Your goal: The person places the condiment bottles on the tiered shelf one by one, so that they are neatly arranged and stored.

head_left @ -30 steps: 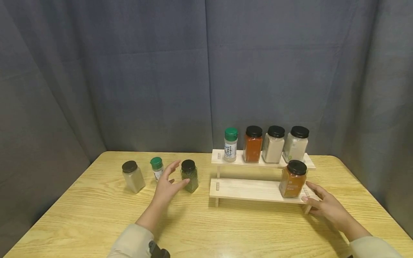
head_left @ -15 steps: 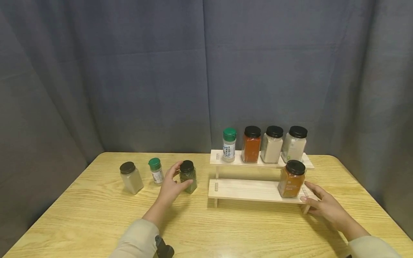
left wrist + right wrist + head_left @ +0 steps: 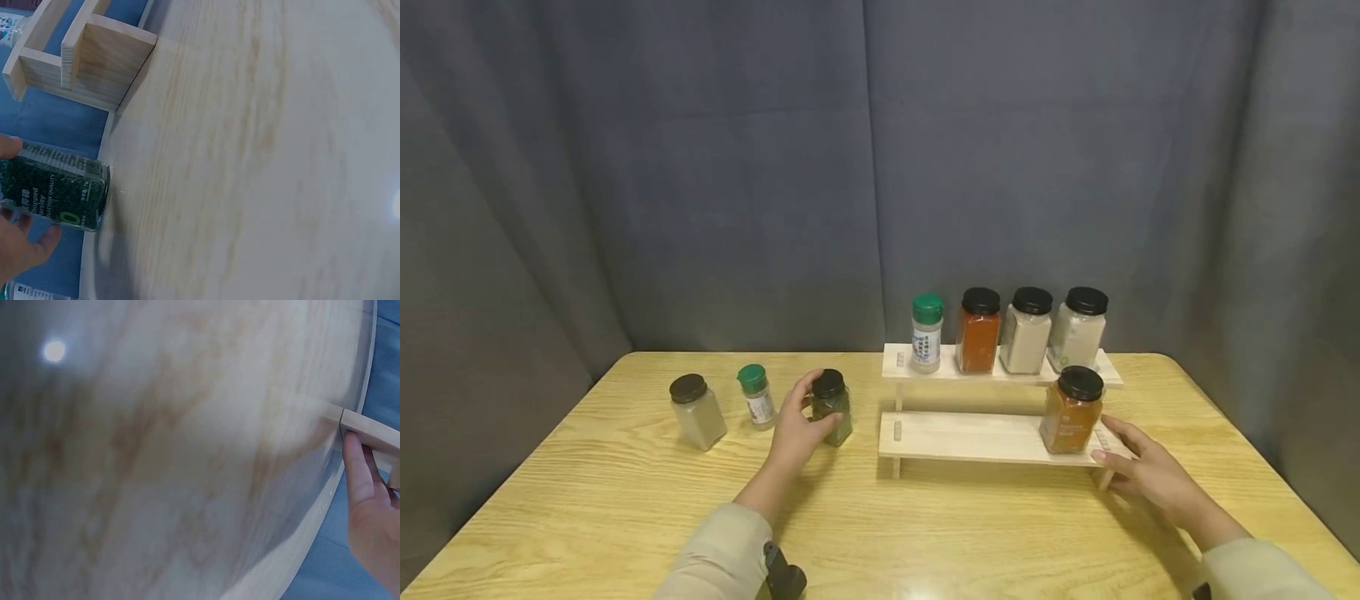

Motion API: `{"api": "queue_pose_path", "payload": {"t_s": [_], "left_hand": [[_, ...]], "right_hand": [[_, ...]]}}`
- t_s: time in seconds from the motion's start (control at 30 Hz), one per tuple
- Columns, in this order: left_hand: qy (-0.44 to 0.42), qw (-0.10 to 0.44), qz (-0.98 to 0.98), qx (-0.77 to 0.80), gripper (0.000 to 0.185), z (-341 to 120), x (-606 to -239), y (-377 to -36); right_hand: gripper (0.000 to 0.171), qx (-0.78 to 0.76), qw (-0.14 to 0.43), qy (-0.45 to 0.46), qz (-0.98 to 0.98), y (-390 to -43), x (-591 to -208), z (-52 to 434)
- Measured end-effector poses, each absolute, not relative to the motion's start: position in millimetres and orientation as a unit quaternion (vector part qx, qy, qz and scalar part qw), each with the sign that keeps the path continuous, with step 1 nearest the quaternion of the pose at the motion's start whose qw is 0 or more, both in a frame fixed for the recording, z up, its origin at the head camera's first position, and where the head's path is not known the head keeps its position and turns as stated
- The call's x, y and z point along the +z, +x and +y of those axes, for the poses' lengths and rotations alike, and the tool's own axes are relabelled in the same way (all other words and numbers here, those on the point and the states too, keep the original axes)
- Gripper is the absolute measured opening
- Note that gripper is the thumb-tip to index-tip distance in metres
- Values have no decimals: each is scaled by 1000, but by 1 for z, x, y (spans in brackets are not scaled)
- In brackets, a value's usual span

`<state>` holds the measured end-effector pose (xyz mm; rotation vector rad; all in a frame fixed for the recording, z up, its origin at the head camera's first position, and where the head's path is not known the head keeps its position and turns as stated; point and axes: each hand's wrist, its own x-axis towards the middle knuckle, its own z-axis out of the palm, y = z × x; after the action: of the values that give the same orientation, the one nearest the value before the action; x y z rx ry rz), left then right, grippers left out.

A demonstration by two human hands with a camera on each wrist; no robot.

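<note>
In the head view my left hand (image 3: 797, 429) holds a black-lidded jar of chopped parsley (image 3: 832, 408), thumb on its near side and fingers on its left. Seen from the left wrist, the green-filled parsley jar (image 3: 53, 187) sits between thumb and fingers. My right hand (image 3: 1157, 475) grips the right end of a two-tier wooden rack (image 3: 962, 436), its thumb at the lower shelf's front edge. Close to that thumb stands a jar of orange-brown spice (image 3: 1070, 421). In the right wrist view, fingers (image 3: 357, 469) touch the rack's end (image 3: 372, 430).
On the upper shelf are a green-capped shaker (image 3: 927, 337), a red spice jar (image 3: 978, 337) and two pale-filled jars (image 3: 1027, 337). Left of my left hand stand another green-capped shaker (image 3: 757, 404) and a pale jar (image 3: 700, 417). A grey curtain (image 3: 737, 183) hangs behind the table (image 3: 587, 500).
My left hand has moved in from beside the parsley jar and closed round it. The right hand stays at the rack's end. The whole scene shifts slightly left with the camera.
</note>
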<state>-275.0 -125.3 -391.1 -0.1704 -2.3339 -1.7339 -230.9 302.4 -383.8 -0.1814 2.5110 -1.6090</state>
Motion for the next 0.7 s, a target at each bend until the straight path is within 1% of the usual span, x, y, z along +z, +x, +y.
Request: {"api": "queue_pose_path", "payload": {"t_s": [0.27,0.33,0.6,0.7], "left_hand": [[-69,161,-812,-558,67,-124,-398,-278],[-69,166,-810,-558,66,-124,-398,-278],[-75,145,-795,-584,65,-125,-398,-279],[-79,141,-793,-587,65,-127,-393,-277]], "right_hand": [[74,-546,72,-63,832,-233,-383,300],[75,-544,73,-62,833,-233,-382,300],[75,-546,73,-58,832,-232,-383,302],[74,-548,74,-56,832,-232,-384,302]]}}
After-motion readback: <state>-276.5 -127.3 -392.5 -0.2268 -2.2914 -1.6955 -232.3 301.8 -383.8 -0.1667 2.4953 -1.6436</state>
